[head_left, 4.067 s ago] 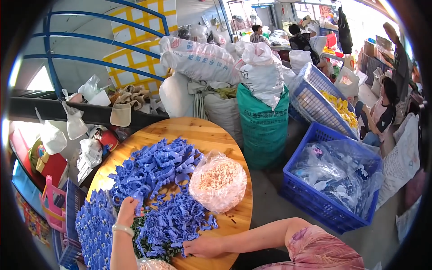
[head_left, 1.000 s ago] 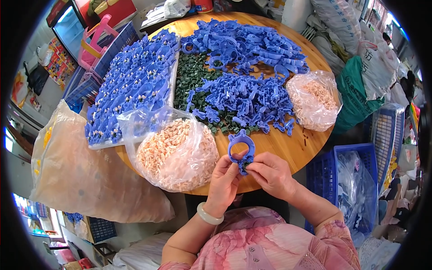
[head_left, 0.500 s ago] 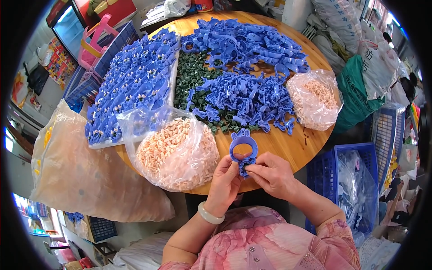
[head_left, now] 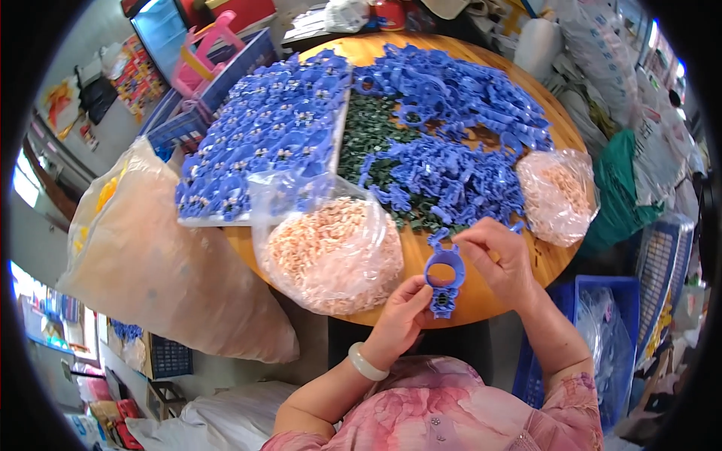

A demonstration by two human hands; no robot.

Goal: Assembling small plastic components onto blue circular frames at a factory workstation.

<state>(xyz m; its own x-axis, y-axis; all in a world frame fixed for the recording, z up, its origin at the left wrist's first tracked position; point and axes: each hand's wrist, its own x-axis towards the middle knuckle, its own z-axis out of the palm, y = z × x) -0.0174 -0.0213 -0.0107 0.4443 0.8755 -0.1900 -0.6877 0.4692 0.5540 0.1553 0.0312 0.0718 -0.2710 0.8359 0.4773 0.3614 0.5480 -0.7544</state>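
Observation:
My left hand [head_left: 408, 308] is closed on a blue plastic ring-shaped part [head_left: 444, 263], gripping its left side. The part stands upright over the table's near edge, with a dark green piece [head_left: 443, 300] set in its lower end. My right hand [head_left: 500, 259] hovers just right of the ring's top, fingers bent and the thumb apart from them; I see nothing between them. Beyond it lies a heap of small blue plastic parts [head_left: 459, 177]. Small dark green pieces [head_left: 368, 135] spread beside and under that heap.
A bag of peach-coloured small pieces [head_left: 323, 252] sits left of my hands, a smaller one [head_left: 556, 195] at the right. A white board [head_left: 338, 135] carries rows of blue parts. Larger blue parts [head_left: 466, 90] lie at the back. Blue crates [head_left: 635, 301] stand right of the round table.
My right hand has left the ring part's lower end and moved up and right. The left hand still holds the part. The view has shifted, so the table sits farther right.

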